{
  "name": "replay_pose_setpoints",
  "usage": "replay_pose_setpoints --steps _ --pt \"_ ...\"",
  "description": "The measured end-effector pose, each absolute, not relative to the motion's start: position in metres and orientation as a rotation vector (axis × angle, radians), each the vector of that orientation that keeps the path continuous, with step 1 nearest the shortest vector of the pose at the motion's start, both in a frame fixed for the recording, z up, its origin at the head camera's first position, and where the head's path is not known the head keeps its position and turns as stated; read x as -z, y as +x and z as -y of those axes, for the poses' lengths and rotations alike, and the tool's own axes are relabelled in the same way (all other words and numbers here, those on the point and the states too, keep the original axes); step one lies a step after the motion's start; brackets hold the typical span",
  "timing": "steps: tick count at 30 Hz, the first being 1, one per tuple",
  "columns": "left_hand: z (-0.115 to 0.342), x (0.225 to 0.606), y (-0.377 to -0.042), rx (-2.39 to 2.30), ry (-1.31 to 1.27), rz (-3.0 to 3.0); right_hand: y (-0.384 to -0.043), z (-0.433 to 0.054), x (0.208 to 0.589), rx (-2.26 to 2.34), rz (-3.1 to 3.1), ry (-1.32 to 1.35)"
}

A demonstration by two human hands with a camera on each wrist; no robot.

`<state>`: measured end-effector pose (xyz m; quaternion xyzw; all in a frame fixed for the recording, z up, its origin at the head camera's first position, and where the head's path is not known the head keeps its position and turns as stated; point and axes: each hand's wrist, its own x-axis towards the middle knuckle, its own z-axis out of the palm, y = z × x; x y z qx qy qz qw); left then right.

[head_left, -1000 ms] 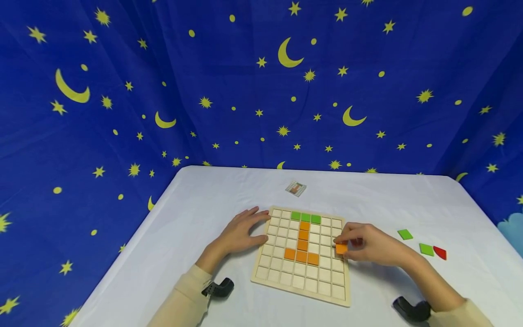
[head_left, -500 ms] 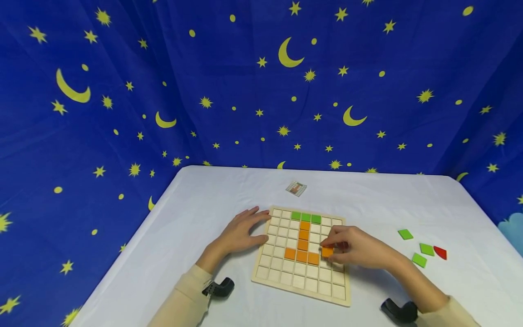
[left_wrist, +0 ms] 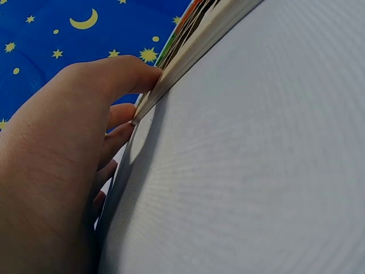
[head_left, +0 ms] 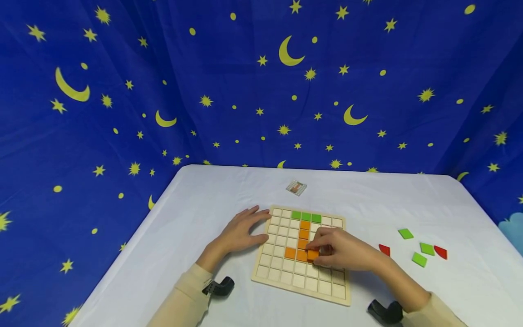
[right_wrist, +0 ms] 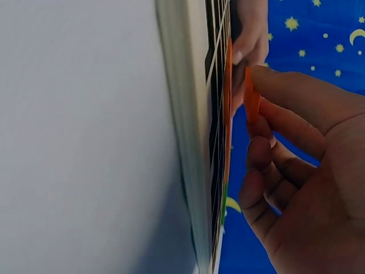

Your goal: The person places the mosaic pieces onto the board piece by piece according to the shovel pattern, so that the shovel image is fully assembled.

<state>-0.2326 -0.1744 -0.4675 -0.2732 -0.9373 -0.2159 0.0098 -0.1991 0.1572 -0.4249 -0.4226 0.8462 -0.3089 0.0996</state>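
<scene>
A wooden grid board point(head_left: 299, 282) lies on the white-covered table. A row of green square tiles point(head_left: 306, 217) sits near its far edge, and a column of orange square tiles point(head_left: 304, 234) runs down from it. Between thumb and finger my right hand point(head_left: 346, 250) pinches an orange square tile point(right_wrist: 250, 94), which is just above the board in the right wrist view. From the head view, this hand covers part of the board's right side. My left hand point(head_left: 241, 230) has its fingers extended, thumb and fingertip touching the board's left edge point(left_wrist: 194, 54).
Several green tiles point(head_left: 426, 248) lie loose on the table to the right, with a red rounded piece point(head_left: 440, 252) beside them. Another red piece point(head_left: 384, 250) shows behind my right forearm. A small pattern card point(head_left: 296, 187) lies beyond the board.
My right hand has carried the orange tile leftward from the board's right edge to over the bottom of the orange tiles. My left hand has stayed put.
</scene>
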Motion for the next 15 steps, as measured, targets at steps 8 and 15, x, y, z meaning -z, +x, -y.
replay_pose_setpoints --steps 8,15 --pt "0.173 0.468 -0.233 0.677 -0.822 2.954 -0.196 -0.142 0.427 0.806 -2.484 -1.223" --pt "0.174 0.468 -0.234 0.661 -0.818 2.959 -0.192 -0.134 0.429 0.736 -2.51 -1.238"
